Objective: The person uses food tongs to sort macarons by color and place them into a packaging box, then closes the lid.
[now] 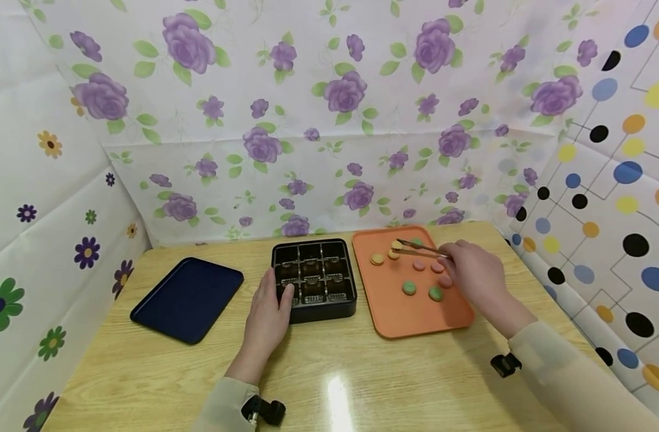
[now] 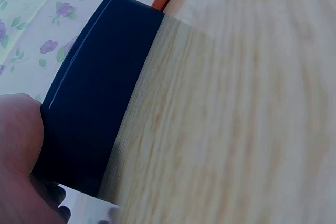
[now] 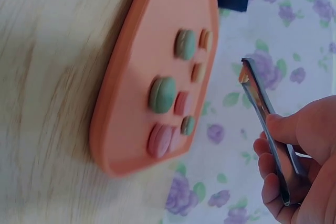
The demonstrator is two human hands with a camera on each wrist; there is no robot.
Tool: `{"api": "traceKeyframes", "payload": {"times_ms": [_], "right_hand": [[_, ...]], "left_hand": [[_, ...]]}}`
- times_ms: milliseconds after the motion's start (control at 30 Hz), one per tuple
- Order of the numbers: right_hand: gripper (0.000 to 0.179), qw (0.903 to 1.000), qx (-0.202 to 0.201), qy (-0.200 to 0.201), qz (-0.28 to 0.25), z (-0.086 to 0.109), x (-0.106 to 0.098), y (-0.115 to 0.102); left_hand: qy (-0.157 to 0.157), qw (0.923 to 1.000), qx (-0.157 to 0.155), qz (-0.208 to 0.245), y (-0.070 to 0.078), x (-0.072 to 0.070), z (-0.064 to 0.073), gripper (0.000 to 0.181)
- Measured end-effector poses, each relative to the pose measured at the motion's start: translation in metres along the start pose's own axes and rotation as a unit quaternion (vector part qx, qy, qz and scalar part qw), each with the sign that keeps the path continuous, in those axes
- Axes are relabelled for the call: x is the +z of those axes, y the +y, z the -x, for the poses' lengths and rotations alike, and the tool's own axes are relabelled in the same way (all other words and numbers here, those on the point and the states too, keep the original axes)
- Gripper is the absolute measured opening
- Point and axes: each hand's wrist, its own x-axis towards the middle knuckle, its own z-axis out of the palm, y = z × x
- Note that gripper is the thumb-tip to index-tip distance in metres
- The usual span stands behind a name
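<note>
A black box with a divided tray of square compartments stands mid-table. My left hand grips its near left corner, fingers along the left side and thumb at the front rim; the left wrist view shows that thumb against the dark wall. My right hand holds metal tongs over the orange tray. Between the tong tips is a yellow macaron, raised above the tray. Green macarons, pink macarons and yellow macarons lie on the tray.
To the left on the wooden table lies a flat dark blue tray or lid. Flowered cloth hangs behind the table, and a dotted cloth stands along the right side.
</note>
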Motion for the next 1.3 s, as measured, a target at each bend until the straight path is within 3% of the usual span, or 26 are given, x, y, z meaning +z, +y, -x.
{"api": "traceKeyframes", "payload": {"times_ms": [367,600,900,1300], "right_hand": [[0.017,0.9982,-0.045,-0.004,-0.04,0.007,-0.007,-0.027],[0.015,0.992,-0.107,0.005,-0.068,0.01,0.001,-0.05],[0.013,0.9839,-0.168,0.003,-0.06,0.009,0.01,-0.081],[0.018,0.9793,-0.196,-0.008,-0.051,0.007,0.013,-0.089]], "left_hand": [[0.002,1.0,0.005,0.008,0.002,0.004,0.001,0.082],[0.004,1.0,-0.002,0.005,0.001,0.003,0.003,0.081],[0.006,0.9999,-0.001,0.01,0.0,0.0,0.003,0.08],[0.011,0.9999,0.002,0.009,0.0,-0.001,0.002,0.08]]}}
